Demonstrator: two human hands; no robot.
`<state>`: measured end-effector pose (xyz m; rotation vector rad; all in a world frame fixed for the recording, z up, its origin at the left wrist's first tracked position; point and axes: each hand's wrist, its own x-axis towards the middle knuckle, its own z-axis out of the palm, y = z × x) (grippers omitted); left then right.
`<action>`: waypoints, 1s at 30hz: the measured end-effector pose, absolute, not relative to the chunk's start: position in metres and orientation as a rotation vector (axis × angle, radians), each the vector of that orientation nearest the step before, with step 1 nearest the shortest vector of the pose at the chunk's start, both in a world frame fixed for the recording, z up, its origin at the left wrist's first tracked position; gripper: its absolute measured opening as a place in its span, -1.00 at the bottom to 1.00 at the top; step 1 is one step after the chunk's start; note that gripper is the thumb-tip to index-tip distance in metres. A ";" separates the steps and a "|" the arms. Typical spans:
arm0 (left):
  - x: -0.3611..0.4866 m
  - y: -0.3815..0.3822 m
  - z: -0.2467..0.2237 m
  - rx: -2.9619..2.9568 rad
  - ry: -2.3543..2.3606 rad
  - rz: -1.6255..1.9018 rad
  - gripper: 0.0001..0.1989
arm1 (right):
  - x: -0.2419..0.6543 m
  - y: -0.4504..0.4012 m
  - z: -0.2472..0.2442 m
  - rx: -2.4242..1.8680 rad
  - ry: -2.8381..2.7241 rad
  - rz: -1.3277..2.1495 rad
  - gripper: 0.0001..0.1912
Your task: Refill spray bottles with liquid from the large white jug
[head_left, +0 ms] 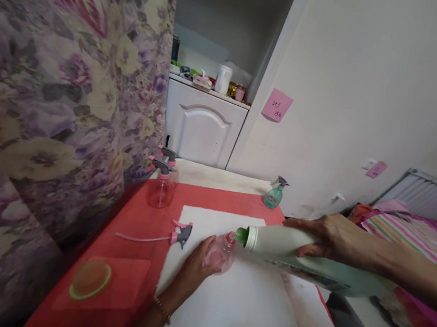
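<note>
My left hand is closed around a clear pink spray bottle without its top, over a white cloth. My right hand grips a large pale green jug from above. The jug is tilted almost level, its green spout pointing left at the bottle's open neck. Spout and neck are very close; I cannot tell whether they touch or whether liquid flows. Left of the bottle lies a grey and pink trigger sprayer head with a long thin tube.
Two pink spray bottles stand at the back left of the red tabletop, a teal one at the back right. A round disc with a yellow-green rim lies front left. Floral curtain borders the left; a bed is right.
</note>
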<state>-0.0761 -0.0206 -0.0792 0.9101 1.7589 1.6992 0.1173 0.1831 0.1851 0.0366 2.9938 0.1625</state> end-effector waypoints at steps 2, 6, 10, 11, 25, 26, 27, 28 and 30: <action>-0.076 -0.020 -0.080 0.924 1.767 1.696 -0.33 | 0.117 0.182 0.186 0.043 2.989 0.171 -0.35; -0.078 -0.019 -0.082 0.933 1.788 1.680 -0.32 | 0.117 0.180 0.188 0.043 2.987 0.184 -0.33; -0.079 -0.019 -0.082 0.940 1.751 1.707 -0.33 | 0.116 0.178 0.189 0.030 2.988 0.167 -0.32; -0.079 -0.019 -0.082 0.944 1.745 1.713 -0.33 | 0.117 0.178 0.190 0.031 2.986 0.166 -0.32; -0.078 -0.019 -0.076 0.936 1.771 1.685 -0.34 | 0.118 0.181 0.188 0.013 3.008 0.231 -0.36; -0.078 -0.019 -0.076 0.931 1.777 1.680 -0.34 | 0.118 0.181 0.188 0.018 3.006 0.227 -0.36; -0.078 -0.019 -0.076 0.929 1.787 1.676 -0.34 | 0.118 0.181 0.188 0.025 3.001 0.225 -0.35; -0.078 -0.019 -0.076 0.930 1.796 1.673 -0.34 | 0.117 0.181 0.188 0.029 2.995 0.224 -0.36; -0.078 -0.018 -0.076 0.929 1.799 1.675 -0.34 | 0.117 0.181 0.188 0.030 2.984 0.217 -0.37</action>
